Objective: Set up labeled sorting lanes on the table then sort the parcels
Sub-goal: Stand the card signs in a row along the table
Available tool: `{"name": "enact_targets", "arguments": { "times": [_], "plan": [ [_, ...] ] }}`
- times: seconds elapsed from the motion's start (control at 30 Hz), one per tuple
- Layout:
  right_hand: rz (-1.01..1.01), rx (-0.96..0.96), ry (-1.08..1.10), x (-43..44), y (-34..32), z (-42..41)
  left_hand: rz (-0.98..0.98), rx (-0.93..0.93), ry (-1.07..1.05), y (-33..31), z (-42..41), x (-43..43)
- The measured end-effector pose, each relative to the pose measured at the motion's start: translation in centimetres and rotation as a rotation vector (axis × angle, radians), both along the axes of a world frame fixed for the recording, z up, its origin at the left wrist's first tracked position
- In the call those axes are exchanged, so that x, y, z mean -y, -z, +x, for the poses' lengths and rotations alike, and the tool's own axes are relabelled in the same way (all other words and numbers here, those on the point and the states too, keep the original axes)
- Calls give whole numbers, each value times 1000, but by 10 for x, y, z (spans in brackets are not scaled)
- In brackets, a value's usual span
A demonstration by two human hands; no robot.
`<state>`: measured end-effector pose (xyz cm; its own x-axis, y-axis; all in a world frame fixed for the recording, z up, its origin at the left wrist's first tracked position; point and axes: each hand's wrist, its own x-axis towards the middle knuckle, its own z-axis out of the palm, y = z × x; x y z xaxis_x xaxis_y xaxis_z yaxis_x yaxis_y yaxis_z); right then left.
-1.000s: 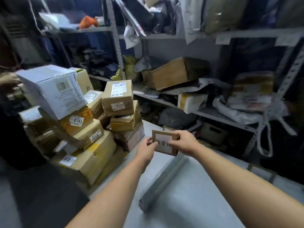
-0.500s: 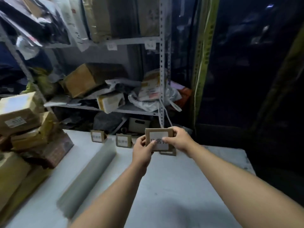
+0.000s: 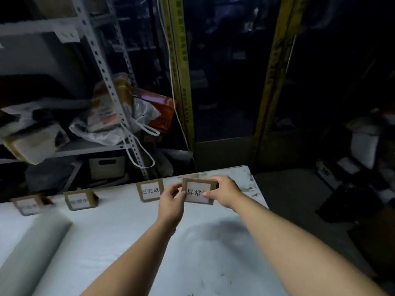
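The fingers (image 3: 178, 187) of the left hand (image 3: 171, 202) are curled round the left edge of a cardboard label card (image 3: 197, 192), with the thumb on its front; the fingers (image 3: 214, 180) of the right hand (image 3: 225, 192) hook over its top right corner and the thumb presses on the white paper, covering the last printed character. Between the two grips the card stands upright, face toward the camera, its white label reading 异常 and a hidden third sign; whether its lower edge touches the table (image 3: 132, 236) I cannot tell. Just left of the left fingers, close beside them, a second card (image 3: 150, 190) stands on the table near its far edge, marked 已完成. Further left along the same edge stand a third card (image 3: 79, 202) and, beyond it, a fourth card (image 3: 27, 206), both too blurred to read. Nearer the camera than those two and well left of the hands, a pale grey roll (image 3: 36, 242) lies on the white tabletop. Both bare forearms (image 3: 132, 259) reach in from the lower edge. Beyond the fingers, past the table's far edge, a perforated metal shelf rack (image 3: 104, 75) holds a white plastic bag (image 3: 143, 113) with loop handles, an orange box (image 3: 162, 105) and a taped parcel (image 3: 32, 144); a pale bin (image 3: 106, 167) sits below. Above the hands hang yellow printed strips (image 3: 182, 67) against a dark background.
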<state>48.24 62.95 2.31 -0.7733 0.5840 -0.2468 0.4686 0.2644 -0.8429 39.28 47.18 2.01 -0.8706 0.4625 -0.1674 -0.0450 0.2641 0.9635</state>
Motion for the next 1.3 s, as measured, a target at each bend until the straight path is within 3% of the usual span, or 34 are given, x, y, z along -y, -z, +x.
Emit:
{"name": "enact_targets", "arguments": {
  "times": [0.23,0.47,0.97,1.3],
  "plan": [
    [-41,32,144,-57,25,-28,114,285,-50,11,-20,-18],
    [-12,107,7,-64,49,-69,91,310,-77,26,-33,-46],
    [-11,169,6,-84,106,-108,7,429,-142,84,-56,-47],
    [-22,147,-9,-86,109,-107,26,390,-83,70,-55,-69]
  ]
}}
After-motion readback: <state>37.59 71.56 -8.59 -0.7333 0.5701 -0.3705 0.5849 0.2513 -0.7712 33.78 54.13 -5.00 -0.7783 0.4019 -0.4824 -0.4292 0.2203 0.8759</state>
